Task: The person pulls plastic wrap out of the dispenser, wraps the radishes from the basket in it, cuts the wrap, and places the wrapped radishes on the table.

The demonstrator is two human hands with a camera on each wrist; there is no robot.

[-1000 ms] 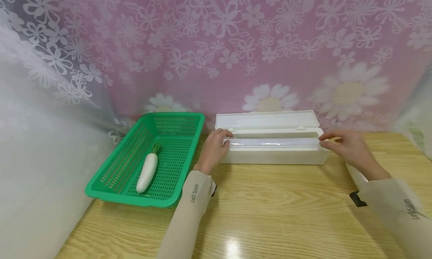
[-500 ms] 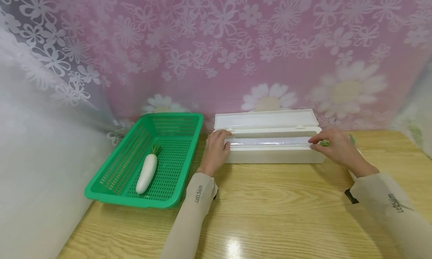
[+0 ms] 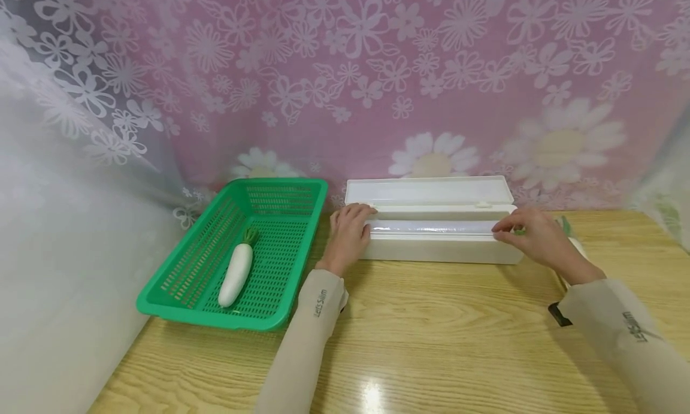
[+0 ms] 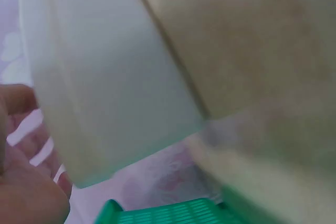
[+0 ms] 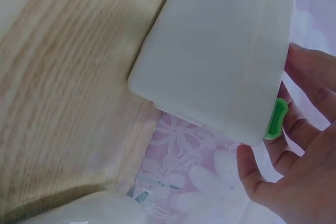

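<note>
lid [image 3: 429, 191] on the box [image 3: 436, 251] is up, film [image 3: 431, 227] inside. left hand [image 3: 347, 235] touches the box's left end, right hand [image 3: 536, 239] its right by the green bit [image 5: 275, 120], can't tell if either's gripping.

The head view has soft, fairly even light, sharp enough for the lettering on the left sleeve [image 3: 318, 303] to show. A small white glare spot shines near the bottom middle of the wooden surface [image 3: 431, 330], and bright streaks glint along the glossy film roll [image 3: 431, 227]. A faint, soft-edged shadow falls beside the right sleeve [image 3: 604, 318]. Wide-angle stretching shows toward the frame's edges. The left wrist view is dim and hazy, the white box [image 4: 105, 77] soft-edged and the lower right smeared by blur. The right wrist view is brighter, slightly soft, its wood grain visible.
</note>
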